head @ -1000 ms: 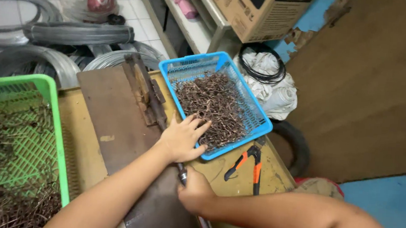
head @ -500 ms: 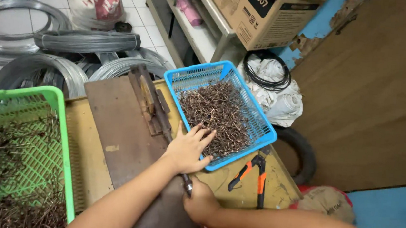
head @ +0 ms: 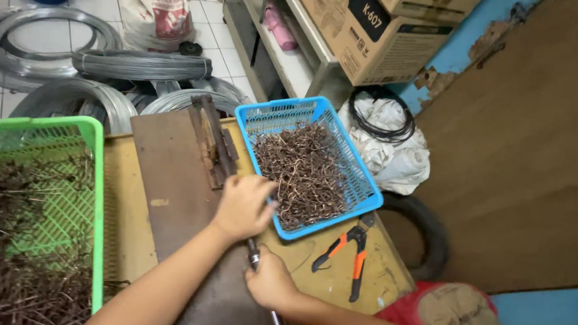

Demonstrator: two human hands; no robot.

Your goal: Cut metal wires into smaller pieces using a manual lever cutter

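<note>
Shifted off the blue basket [head: 364, 183], left hand [head: 243, 207] lies open; right hand [head: 270, 283] grips a metal handle [head: 253, 253] below brown cardboard boxes [head: 378, 24].

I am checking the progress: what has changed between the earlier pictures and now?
The left hand drew back slightly from the blue basket of wire pieces toward the board. The right hand keeps gripping the metal rod. Basket, pliers and green basket stayed put.

workshop | wire coils [head: 41, 43] on floor | pliers [head: 348, 248] | worn workbench [head: 377, 268]

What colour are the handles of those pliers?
Orange and black, on the pliers in the head view.
</note>
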